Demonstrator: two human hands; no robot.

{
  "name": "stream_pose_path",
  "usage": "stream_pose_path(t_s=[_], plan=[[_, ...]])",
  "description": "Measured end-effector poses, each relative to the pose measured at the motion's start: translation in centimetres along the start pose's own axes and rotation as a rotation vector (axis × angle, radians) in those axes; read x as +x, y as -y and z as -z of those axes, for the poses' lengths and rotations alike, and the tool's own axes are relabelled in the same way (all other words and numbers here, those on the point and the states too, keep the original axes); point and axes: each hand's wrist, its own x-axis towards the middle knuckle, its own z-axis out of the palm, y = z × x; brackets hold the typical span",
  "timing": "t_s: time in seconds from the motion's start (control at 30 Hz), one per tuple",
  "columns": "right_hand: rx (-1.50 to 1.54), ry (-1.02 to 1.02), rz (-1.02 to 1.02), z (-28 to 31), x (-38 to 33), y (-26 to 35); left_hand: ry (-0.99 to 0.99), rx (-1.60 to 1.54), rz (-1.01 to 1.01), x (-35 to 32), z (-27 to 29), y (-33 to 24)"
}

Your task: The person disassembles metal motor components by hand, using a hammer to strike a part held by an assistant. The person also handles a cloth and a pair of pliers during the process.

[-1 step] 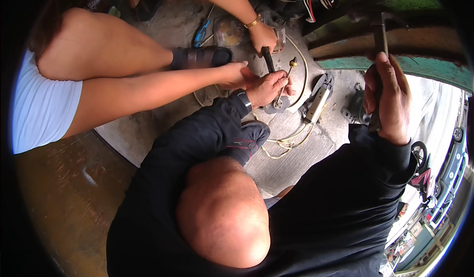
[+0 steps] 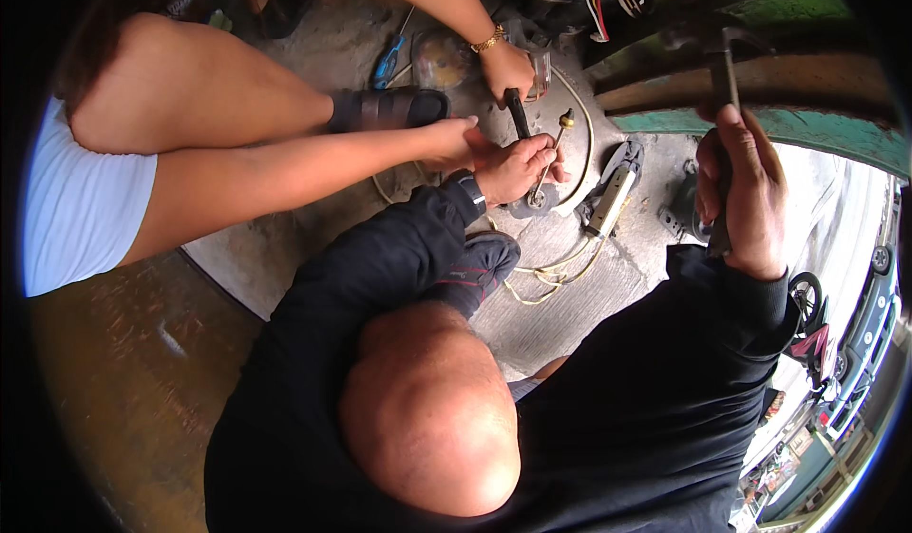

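My left hand (image 2: 513, 169) is closed over a thin metal rod (image 2: 553, 155) with a brass-coloured piece at its upper end. The rod's lower end meets a round, dark metal part (image 2: 535, 200) on the floor. Raised at the right, my right hand (image 2: 750, 186) grips a claw hammer (image 2: 729, 63), its head up near the green and brown boards. Against my left hand is a co-worker's hand (image 2: 448, 143). The co-worker's other hand (image 2: 508, 69), with a gold bracelet, holds a black-handled tool (image 2: 518, 115) whose working end is hidden by the hands.
A white power strip (image 2: 611, 202) with a pale cord lies right of my left hand. A blue-handled screwdriver (image 2: 388, 66) and a clear container (image 2: 442, 60) lie farther off. The boards (image 2: 817, 134) edge the work spot at right. My shoe (image 2: 484, 259) is close by.
The hammer and my right hand have shifted slightly to the left. My left hand and the co-worker's hands stay in place.
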Motion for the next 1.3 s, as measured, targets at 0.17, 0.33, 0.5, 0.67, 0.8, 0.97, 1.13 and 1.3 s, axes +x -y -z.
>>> stream_pose_path(t_s=[0.17, 0.33, 0.5, 0.67, 0.8, 0.97, 1.13, 1.3], plan=[[-0.131, 0.120, -0.088, -0.9, -0.5, -2.5, 0.020, 0.034, -0.022, 0.6, 0.4, 0.3], [-0.189, 0.130, -0.047, -1.5, -0.4, -2.1, 0.101, 0.071, 0.020, 0.8, 1.2, 0.5], [-0.198, 0.074, -0.047, -1.9, 0.0, -0.6, 0.099, 0.118, -0.035, 0.6, 0.8, -0.1], [-0.232, 0.114, -0.018, -1.5, 0.8, -1.4, 0.135, 0.127, -0.001, 0.4, 1.1, -0.2], [-0.210, 0.111, -0.035, -2.4, 1.0, -3.6, 0.154, 0.134, -0.009, 0.2, 1.5, -0.3], [-0.215, 0.266, -0.319, 1.0, 1.6, -0.9, 0.233, 0.159, 0.024, 1.7, -0.3, -0.1], [0.105, -0.093, 0.308, -1.7, 2.7, 0.7, 0.138, 0.229, -0.009, 0.1, 3.1, -0.2], [-0.603, 0.512, -0.023, 3.1, 3.0, -3.6, 0.206, 0.309, -0.126, 2.6, 0.4, -0.5]])
